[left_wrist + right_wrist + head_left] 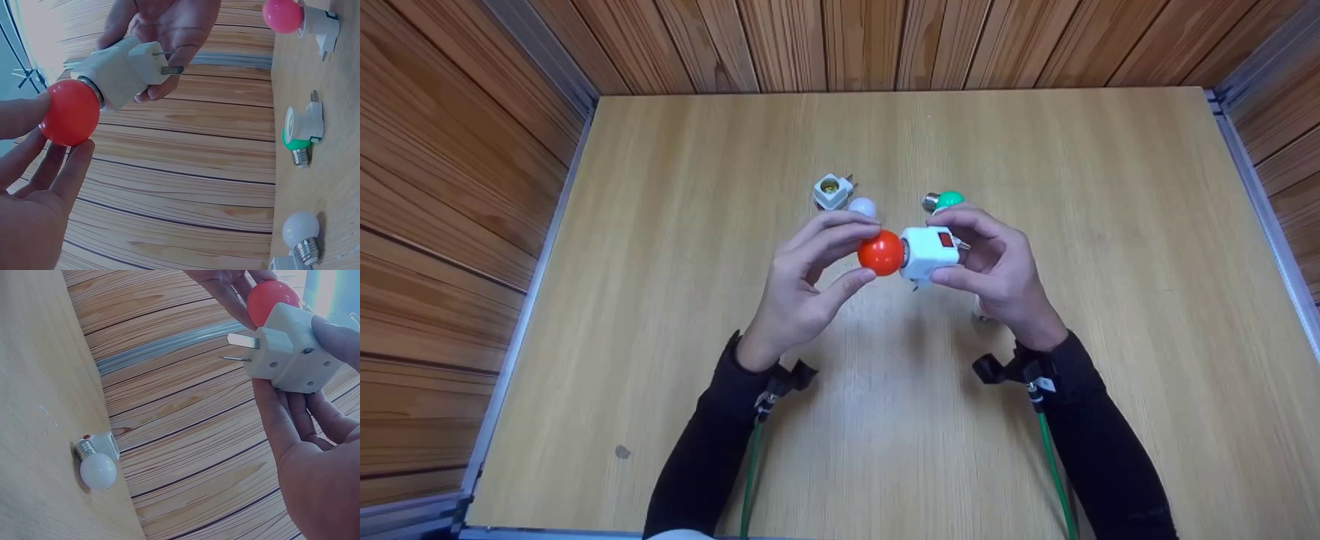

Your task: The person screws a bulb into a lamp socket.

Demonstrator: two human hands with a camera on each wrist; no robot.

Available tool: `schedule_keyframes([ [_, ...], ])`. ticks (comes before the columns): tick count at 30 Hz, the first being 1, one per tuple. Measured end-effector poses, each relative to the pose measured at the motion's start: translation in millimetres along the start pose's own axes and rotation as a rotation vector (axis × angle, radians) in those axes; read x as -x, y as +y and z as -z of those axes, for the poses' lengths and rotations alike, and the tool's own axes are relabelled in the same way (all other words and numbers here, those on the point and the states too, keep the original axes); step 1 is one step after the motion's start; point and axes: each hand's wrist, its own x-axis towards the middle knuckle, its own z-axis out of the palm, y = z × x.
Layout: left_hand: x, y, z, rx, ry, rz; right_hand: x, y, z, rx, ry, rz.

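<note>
Above the table, my left hand (801,296) pinches a red light bulb (880,253) between thumb and fingertips. My right hand (1003,271) grips a white plug-in lamp socket (930,253) with a red switch. The bulb's metal base sits at the socket's mouth; a little of the metal shows there, and how deep it goes I cannot tell. Two plug prongs stick out from the socket's side in the right wrist view, by the white plug block (270,354).
On the table behind my hands lie another white socket (832,192), a white bulb (863,207) and a green bulb (949,199). A further socket (305,124) lies by the green bulb. A pink bulb (283,15) sits in a socket, mostly hidden under my right hand in the head view.
</note>
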Motion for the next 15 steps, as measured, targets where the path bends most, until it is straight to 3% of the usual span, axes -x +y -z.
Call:
schedule_keyframes([
  [3, -0.8, 0.1, 1.1, -0.009, 0.017, 0.025, 0.0, 0.0, 0.2, -0.003, -0.001, 0.003],
  [10, -0.1, 3.1, 2.7, -0.047, 0.062, 0.172, 0.5, 0.2, 1.4, 0.015, -0.004, 0.018],
  [15, 0.2, 3.6, 3.2, -0.048, 0.054, 0.189, 0.6, -0.6, 1.0, 0.033, 0.003, 0.008],
])
